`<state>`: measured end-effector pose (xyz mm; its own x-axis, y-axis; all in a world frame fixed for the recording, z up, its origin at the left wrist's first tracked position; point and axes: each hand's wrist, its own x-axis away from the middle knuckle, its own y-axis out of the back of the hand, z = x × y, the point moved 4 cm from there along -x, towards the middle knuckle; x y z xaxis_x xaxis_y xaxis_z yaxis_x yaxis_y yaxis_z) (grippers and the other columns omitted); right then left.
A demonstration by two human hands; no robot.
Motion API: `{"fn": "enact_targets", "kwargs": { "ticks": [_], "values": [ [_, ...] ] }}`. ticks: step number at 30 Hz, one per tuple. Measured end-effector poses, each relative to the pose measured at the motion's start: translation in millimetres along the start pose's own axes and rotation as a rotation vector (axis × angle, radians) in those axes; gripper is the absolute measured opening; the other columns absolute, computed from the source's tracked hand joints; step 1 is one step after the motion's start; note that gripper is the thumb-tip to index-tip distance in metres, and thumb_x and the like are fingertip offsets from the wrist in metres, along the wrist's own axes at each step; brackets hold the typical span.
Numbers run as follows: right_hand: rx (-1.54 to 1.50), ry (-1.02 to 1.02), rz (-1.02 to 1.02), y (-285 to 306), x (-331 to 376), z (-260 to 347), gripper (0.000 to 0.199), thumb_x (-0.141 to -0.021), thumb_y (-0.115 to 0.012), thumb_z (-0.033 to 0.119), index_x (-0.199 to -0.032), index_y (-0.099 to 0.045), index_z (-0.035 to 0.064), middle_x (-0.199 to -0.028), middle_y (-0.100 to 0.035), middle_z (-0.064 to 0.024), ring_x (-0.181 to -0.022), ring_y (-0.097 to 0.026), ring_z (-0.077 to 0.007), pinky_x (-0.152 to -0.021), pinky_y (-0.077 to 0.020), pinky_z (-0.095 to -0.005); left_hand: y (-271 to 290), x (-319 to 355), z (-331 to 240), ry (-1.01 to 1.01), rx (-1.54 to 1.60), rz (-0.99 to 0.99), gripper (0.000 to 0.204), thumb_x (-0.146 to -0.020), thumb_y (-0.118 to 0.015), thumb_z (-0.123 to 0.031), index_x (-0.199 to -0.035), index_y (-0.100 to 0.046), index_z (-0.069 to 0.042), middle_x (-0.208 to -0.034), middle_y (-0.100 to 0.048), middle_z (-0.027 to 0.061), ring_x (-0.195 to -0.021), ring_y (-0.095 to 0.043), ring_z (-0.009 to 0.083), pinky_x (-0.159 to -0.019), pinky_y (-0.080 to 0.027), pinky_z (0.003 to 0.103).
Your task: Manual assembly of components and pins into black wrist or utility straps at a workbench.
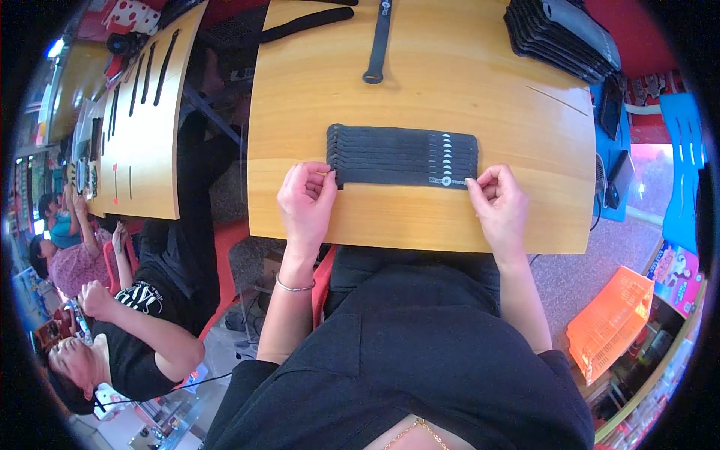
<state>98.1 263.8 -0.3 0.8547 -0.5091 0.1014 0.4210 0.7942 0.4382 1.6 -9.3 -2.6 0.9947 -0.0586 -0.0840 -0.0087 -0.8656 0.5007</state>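
Observation:
Several flat black straps (397,154) lie overlapped like shingles on the wooden table (420,225), their edges showing in rows with pale printed marks toward the right. My left hand (306,199) pinches the left end of the nearest strap between thumb and fingers. At that strap's right end, my right hand (499,204) has its thumb and fingertips closed on the corner. Beyond the row lies a single black strap (379,45) with a rounded, slotted near end, pointing away from me.
A tall stack of black straps (562,39) sits at the table's far right corner. More dark strips (307,25) lie far left. To the left, a person in black (150,322) sits by another table (166,161) bearing straps. An orange basket (611,322) stands at right, below blue furniture (679,150).

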Motion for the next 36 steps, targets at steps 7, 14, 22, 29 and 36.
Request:
{"fn": "enact_targets", "kwargs": {
  "ticks": [7, 14, 22, 29, 36],
  "values": [
    [0.017, 0.057, -0.038, 1, 1, -1, 0.02, -0.076, -0.071, 0.003, -0.08, -0.052, 0.0029, -0.069, -0.055, -0.0032, -0.052, -0.052, -0.0087, -0.049, -0.043, -0.0238, 2, -1, -3, -0.011, -0.043, 0.021, 0.009, -0.078, -0.066, 0.002, -0.085, -0.061, -0.001, -0.073, -0.056, 0.005, -0.058, -0.054, 0.0098, -0.051, -0.044, 0.02],
    [0.028, 0.063, -0.034, 3, 0, 0, 0.019, -0.077, -0.07, 0.001, -0.082, -0.052, 0.0024, -0.071, -0.056, -0.0043, -0.054, -0.052, -0.0091, -0.05, -0.044, -0.0243, 11, 4, -42, -0.263, -0.519, 0.018, 0.018, -0.076, -0.068, -0.005, -0.093, -0.062, -0.001, -0.084, -0.061, 0.0086, -0.077, -0.06, 0.022, -0.071, -0.05, 0.033],
    [0.036, 0.326, 0.037, 8, 13, 17, 0.011, -0.078, -0.068, 0.0, -0.087, -0.066, 0.0043, -0.08, -0.059, -0.0044, -0.057, -0.055, -0.0099, -0.05, -0.0441, -0.0215, -67, 44, -80, -0.665, -0.539, 0.68, 0.075, -0.081, -0.056, -0.051, -0.135, -0.04, -0.001, -0.145, -0.033, 0.0148, -0.137, -0.026, 0.0314, -0.112, -0.017, 0.046],
    [0.126, 0.395, -0.005, 2, 15, 13, 0.012, -0.079, -0.066, -0.001, -0.088, -0.069, 0.0052, -0.086, -0.06, -0.0051, -0.065, -0.06, -0.0101, -0.053, -0.0482, -0.0214, -84, 49, -78, -0.7, -0.616, 0.729, 0.082, -0.081, -0.047, -0.061, -0.137, -0.037, -0.002, -0.147, -0.029, 0.0116, -0.139, -0.02, 0.0255, -0.113, -0.009, 0.047],
    [0.07, 0.3, -0.017, 4, 11, 12, 0.009, -0.079, -0.065, -0.001, -0.087, -0.067, 0.003, -0.083, -0.059, -0.006, -0.061, -0.058, -0.0106, -0.052, -0.0462, -0.0214, -75, 38, -96, -0.678, -0.476, 0.754, 0.066, -0.077, -0.067, -0.039, -0.129, -0.048, -0.004, -0.141, -0.04, 0.0134, -0.133, -0.035, 0.029, -0.109, -0.024, 0.046]
  ]
}}
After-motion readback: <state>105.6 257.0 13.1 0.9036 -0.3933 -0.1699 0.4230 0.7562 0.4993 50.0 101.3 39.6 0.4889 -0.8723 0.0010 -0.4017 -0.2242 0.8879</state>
